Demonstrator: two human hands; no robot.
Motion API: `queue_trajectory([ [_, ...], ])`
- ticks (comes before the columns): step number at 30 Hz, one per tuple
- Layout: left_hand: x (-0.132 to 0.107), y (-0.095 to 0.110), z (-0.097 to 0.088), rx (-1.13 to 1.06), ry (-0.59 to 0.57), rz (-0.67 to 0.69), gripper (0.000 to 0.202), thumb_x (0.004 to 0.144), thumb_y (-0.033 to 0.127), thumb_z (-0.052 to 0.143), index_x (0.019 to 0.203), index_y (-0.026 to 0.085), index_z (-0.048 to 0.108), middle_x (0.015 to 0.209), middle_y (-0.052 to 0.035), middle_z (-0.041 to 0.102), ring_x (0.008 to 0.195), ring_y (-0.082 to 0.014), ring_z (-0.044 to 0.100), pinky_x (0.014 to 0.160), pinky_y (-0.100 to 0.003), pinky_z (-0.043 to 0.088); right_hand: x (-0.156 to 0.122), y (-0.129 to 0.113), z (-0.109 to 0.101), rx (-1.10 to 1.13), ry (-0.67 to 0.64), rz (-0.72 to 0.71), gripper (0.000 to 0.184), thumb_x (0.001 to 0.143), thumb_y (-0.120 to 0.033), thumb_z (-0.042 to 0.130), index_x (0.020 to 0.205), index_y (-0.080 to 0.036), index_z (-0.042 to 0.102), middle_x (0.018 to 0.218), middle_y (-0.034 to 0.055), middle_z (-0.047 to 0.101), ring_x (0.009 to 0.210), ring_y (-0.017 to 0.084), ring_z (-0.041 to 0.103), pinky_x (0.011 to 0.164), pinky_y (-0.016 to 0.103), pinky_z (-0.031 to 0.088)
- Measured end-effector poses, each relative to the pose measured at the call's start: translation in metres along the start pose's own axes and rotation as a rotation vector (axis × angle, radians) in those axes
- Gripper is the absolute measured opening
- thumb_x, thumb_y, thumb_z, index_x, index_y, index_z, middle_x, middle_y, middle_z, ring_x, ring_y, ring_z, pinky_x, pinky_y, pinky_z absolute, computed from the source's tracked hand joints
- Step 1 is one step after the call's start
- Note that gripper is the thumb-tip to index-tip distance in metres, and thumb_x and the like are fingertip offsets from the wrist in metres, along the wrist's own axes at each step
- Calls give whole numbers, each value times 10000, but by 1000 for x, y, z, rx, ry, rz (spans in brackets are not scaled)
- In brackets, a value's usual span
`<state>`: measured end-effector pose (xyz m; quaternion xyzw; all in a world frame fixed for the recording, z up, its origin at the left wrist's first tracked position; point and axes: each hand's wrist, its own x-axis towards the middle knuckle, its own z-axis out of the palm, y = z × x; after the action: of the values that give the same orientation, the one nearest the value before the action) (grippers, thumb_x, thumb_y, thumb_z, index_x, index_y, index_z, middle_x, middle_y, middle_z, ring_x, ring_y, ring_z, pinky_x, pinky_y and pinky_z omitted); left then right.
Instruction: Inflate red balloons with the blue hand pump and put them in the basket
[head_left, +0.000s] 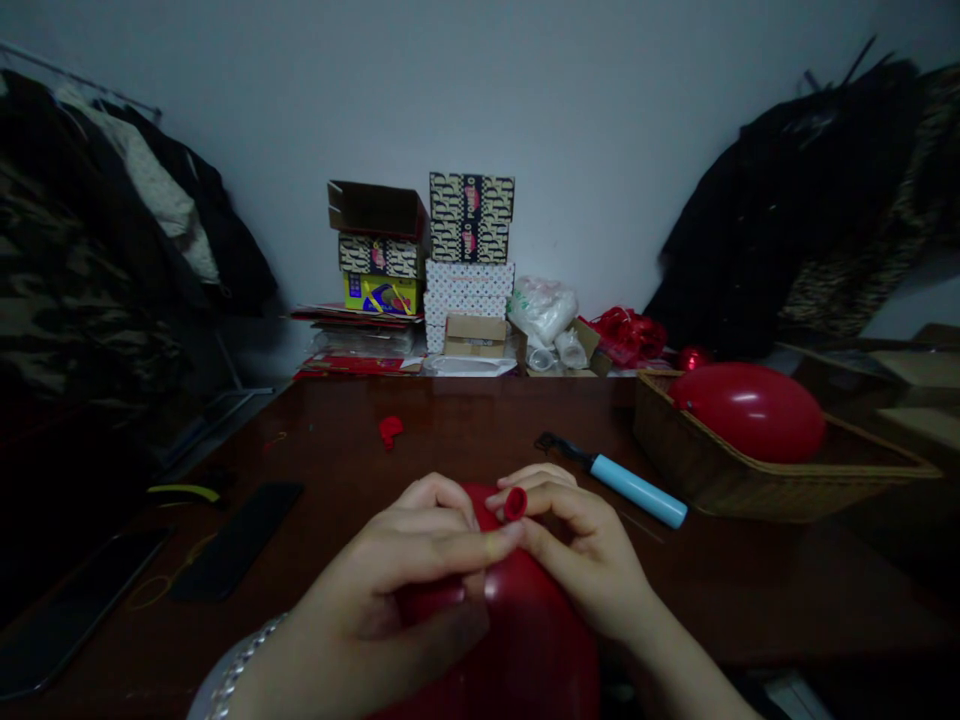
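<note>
An inflated red balloon [525,630] rests low in the middle, close to me, over the near edge of the dark wooden table [450,430]. My left hand [390,590] is closed on the balloon's neck, thumb and forefinger stretched toward the right. My right hand [585,550] pinches the rolled red mouth of the balloon [515,502] between fingertips. The two hands touch at the neck. Part of the balloon is hidden under my left hand.
A light-blue hand pump [630,487] lies right of my hands. A wicker basket [720,480] holds another inflated red balloon [750,410]. A limp red balloon [390,430] lies further back. Two dark phones [236,540] lie at left. Stacked boxes [469,260] stand against the wall.
</note>
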<state>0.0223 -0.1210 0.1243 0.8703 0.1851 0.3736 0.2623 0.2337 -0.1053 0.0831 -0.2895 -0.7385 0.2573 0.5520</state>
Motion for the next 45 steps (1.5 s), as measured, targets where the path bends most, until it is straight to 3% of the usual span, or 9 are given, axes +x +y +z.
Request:
queue_trajectory([
  [3,0,-6,2,64,152,-90,519,882,147,548,1375,301,491,871,-41,710,958,-208,604,892,-415,499,-1,-7,-1,-53,13,-58,83,852,-186,639,846,-260,677,851,15,715,927,218,641,883,414,448],
  [7,3,-9,9,206,384,-214,458,889,199,561,1336,295,539,1119,-61,697,1045,-210,623,882,-379,531,-5,-15,-1,-249,36,-156,154,844,-143,638,913,-279,661,918,1,733,944,216,637,965,471,366],
  [13,2,-16,21,549,469,-117,492,831,213,649,1308,297,557,1009,-22,727,1024,-216,624,911,-402,489,-13,-21,12,-371,-21,-227,232,828,-107,609,976,-284,634,902,-16,728,919,196,640,1022,483,264],
  [17,2,-18,20,609,454,-78,463,845,247,638,1301,284,560,1025,-31,725,1080,-237,596,932,-431,455,-11,-20,12,-335,10,-186,169,838,-117,613,913,-266,635,897,-7,721,927,202,630,996,473,300],
  [21,5,-20,17,571,285,-82,381,828,330,656,1208,317,632,1087,-29,710,1215,-292,506,981,-505,404,-7,-13,6,-230,65,-65,114,850,-147,614,833,-257,638,829,1,697,867,205,623,851,415,408],
  [25,8,-22,19,589,195,-122,332,784,361,700,1115,340,681,1143,-31,687,1290,-326,422,1037,-596,306,-5,-8,5,-212,45,-37,127,844,-138,613,793,-250,648,806,-4,687,824,193,619,789,382,421],
  [36,10,-10,20,549,277,-83,129,814,175,633,802,286,698,1019,4,727,1286,-285,455,1072,-611,238,-5,-13,14,-321,40,-128,165,811,-80,624,779,-242,612,798,-20,686,802,174,616,808,382,394],
  [40,10,-7,20,638,315,-49,120,823,180,622,821,280,688,1099,3,707,1343,-288,378,1089,-633,164,-6,-14,12,-321,31,-148,166,824,-112,624,913,-252,636,906,12,704,879,198,626,876,420,397],
  [45,12,-3,20,728,322,-21,101,818,187,628,801,268,687,1206,-12,663,1400,-307,263,1085,-649,137,-12,-11,10,-242,30,-70,199,857,-145,567,1014,-265,597,997,26,695,959,210,624,993,465,344],
])
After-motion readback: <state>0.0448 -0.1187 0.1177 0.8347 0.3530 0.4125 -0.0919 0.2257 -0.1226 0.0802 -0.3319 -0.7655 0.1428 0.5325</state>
